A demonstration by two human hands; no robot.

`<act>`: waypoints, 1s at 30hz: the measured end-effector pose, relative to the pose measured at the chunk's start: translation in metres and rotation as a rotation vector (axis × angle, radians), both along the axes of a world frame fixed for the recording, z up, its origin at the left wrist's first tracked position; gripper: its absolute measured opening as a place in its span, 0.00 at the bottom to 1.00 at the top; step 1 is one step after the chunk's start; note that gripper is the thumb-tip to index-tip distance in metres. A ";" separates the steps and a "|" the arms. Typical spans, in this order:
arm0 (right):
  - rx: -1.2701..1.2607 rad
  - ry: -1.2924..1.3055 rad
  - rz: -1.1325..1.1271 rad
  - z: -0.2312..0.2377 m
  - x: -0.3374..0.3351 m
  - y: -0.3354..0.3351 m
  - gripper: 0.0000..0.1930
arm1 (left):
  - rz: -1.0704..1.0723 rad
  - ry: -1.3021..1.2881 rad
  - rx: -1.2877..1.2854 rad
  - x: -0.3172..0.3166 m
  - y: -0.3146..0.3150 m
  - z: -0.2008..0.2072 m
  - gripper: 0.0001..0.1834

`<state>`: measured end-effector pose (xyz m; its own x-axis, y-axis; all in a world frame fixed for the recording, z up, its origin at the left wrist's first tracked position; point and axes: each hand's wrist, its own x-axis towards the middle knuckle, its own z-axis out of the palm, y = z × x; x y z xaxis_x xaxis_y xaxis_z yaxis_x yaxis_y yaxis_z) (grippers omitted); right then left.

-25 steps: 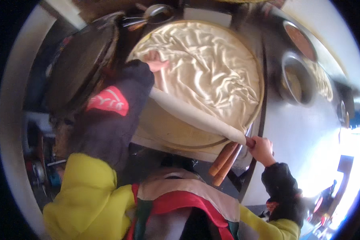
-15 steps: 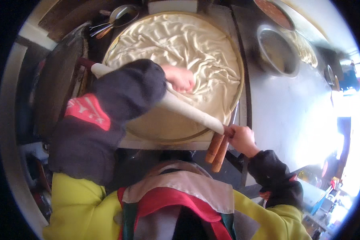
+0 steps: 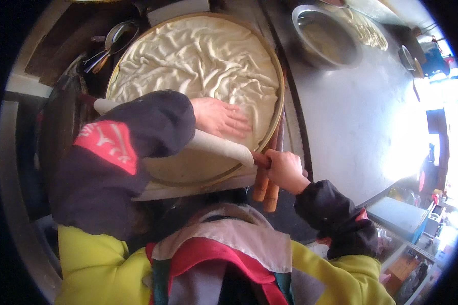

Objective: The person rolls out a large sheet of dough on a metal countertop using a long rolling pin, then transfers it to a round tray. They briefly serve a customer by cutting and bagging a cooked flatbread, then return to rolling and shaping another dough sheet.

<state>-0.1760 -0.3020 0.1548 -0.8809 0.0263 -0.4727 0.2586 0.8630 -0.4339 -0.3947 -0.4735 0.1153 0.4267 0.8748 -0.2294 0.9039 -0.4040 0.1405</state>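
Observation:
A pale, wrinkled dough sheet (image 3: 198,61) covers most of a large round board (image 3: 279,94) in front of me. Part of the dough is wound around a long wooden rolling pin (image 3: 261,160), which lies slantwise across the near side. My right hand (image 3: 288,172) is closed around the pin's right end. My left hand (image 3: 221,118) rests flat on the dough just beyond the pin, fingers stretched out. The left sleeve hides the middle of the pin and some dough; the pin's dark far end shows at the left.
Wooden handles (image 3: 270,197) stick out beside the board's near right edge. A metal bowl (image 3: 326,38) stands on the steel counter (image 3: 351,117) to the right, with pale strips (image 3: 370,31) behind it. At the far left lies a small round pan or ladle (image 3: 121,36).
My left hand has gone from closed to lying flat with fingers extended. The right hand still grips the pin. The whole view has shifted, so the board appears further left.

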 end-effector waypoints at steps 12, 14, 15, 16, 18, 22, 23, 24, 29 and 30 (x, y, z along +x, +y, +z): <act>0.166 0.259 -0.030 -0.011 -0.026 0.059 0.08 | 0.843 -0.172 -0.052 -0.026 -0.083 0.070 0.32; 0.170 0.286 -0.047 -0.009 -0.019 0.063 0.07 | 1.084 -0.140 -0.407 -0.025 -0.135 0.100 0.28; 0.151 0.314 -0.048 -0.008 -0.016 0.063 0.07 | 1.111 -0.153 -0.274 -0.019 -0.168 0.106 0.27; 0.143 0.320 -0.030 -0.009 -0.012 0.066 0.07 | 1.121 -0.167 -0.136 -0.013 -0.196 0.110 0.26; 0.174 0.332 -0.013 -0.008 -0.007 0.071 0.09 | 1.291 -0.099 -0.180 -0.010 -0.237 0.114 0.26; 0.212 0.274 0.001 0.008 -0.011 0.078 0.10 | 1.493 -0.195 -0.197 0.010 -0.284 0.111 0.25; 0.240 0.243 0.036 0.007 -0.015 0.080 0.11 | 1.509 -0.230 -0.202 0.019 -0.286 0.108 0.26; 0.209 0.207 0.078 0.008 -0.019 0.084 0.11 | 1.629 -0.248 -0.161 0.036 -0.283 0.108 0.25; 0.111 0.035 0.387 0.006 -0.041 0.086 0.11 | 1.681 -0.009 0.305 0.089 -0.284 0.085 0.26; 0.065 0.005 0.400 0.002 -0.045 0.085 0.11 | 1.701 0.007 0.306 0.098 -0.283 0.081 0.27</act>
